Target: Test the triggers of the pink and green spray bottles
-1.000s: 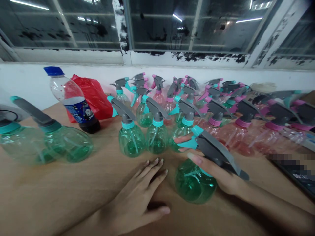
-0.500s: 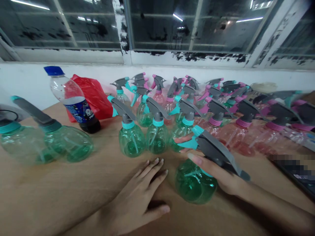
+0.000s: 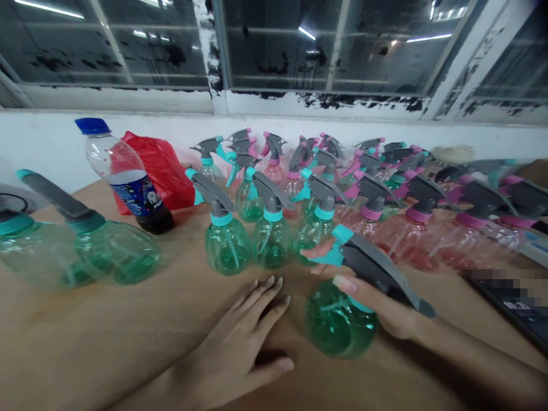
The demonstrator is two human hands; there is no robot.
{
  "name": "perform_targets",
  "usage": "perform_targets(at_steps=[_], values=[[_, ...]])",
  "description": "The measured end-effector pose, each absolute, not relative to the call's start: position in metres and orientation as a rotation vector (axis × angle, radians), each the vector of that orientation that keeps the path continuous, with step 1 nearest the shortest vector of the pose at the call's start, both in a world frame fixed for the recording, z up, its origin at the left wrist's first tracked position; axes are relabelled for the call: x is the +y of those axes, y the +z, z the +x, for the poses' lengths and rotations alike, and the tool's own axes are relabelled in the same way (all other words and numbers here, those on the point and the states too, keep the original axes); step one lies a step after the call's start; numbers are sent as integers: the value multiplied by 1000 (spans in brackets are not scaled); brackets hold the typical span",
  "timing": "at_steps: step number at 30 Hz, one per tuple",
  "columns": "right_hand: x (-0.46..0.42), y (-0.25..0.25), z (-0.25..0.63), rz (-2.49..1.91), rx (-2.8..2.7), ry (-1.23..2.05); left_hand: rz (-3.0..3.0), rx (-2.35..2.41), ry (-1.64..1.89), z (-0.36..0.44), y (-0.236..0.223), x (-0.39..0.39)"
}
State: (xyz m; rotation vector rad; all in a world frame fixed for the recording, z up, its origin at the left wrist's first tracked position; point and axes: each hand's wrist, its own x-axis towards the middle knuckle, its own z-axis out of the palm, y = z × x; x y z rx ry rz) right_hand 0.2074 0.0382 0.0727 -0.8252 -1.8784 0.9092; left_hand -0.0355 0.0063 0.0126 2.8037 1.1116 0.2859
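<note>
My right hand (image 3: 381, 302) is wrapped round the neck of a green spray bottle (image 3: 338, 325) with a grey and turquoise trigger head. The bottle tilts, its nozzle facing left; some fingers are hidden behind the head. Flat on the wooden table (image 3: 107, 337), my left hand (image 3: 244, 337) lies with its fingers stretched out, holding nothing. Just beyond its fingertips stand two green spray bottles, one on the left (image 3: 226, 245) and one beside it (image 3: 273, 242). A third green spray bottle (image 3: 312, 234) is partly behind the right hand's fingers.
Two more green spray bottles (image 3: 120, 251) stand at left. Behind them are a soda bottle (image 3: 137, 194) with a blue cap and a red plastic bag (image 3: 171, 177). Several pink spray bottles (image 3: 413, 234) crowd the back right. A phone (image 3: 514, 302) lies at the right edge.
Almost nothing differs. The view has shifted very slightly; the left hand stays flat and the right hand keeps its hold on the spray bottle.
</note>
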Motion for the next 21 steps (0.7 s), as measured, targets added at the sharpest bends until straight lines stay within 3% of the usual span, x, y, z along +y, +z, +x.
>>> perform_targets(at_steps=[13,21], values=[[34,72,200,-810,-1793,1018,2612,1157,366,-31,13,-1],[21,76,156,-700,-1850,978,2443,1127,709,-30,37,-15]])
